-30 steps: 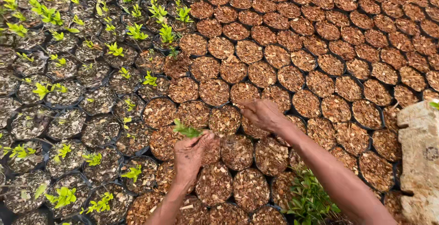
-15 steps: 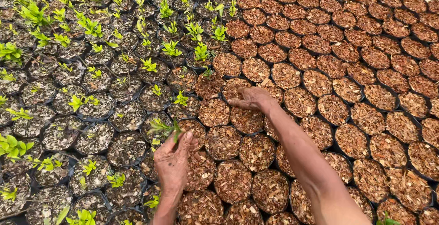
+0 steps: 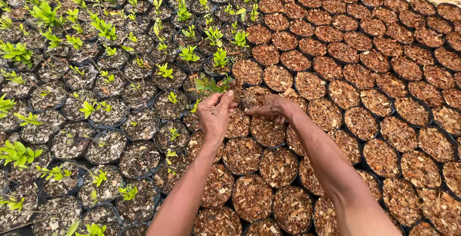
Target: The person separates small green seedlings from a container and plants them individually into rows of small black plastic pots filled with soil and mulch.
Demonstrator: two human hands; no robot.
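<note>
Head view looks down on a wide bed of black nursery bags (image 3: 384, 135) packed rim to rim, so nothing tips and no bare ground shows between them. The brown, chip-filled bags on the right carry no plants; the greyer planted bags (image 3: 105, 145) on the left each hold a green shoot. Both forearms reach up from the bottom edge to the boundary between the two groups. The left hand (image 3: 215, 113) has its fingers closed around a small leafy seedling (image 3: 209, 83), held upright above the bags, leaves clear of the palm. The right hand (image 3: 271, 107), fingers curled and pinched into the chips of one brown bag (image 3: 249, 99), touches the left fingertips. Open room lies only above the bags.
</note>
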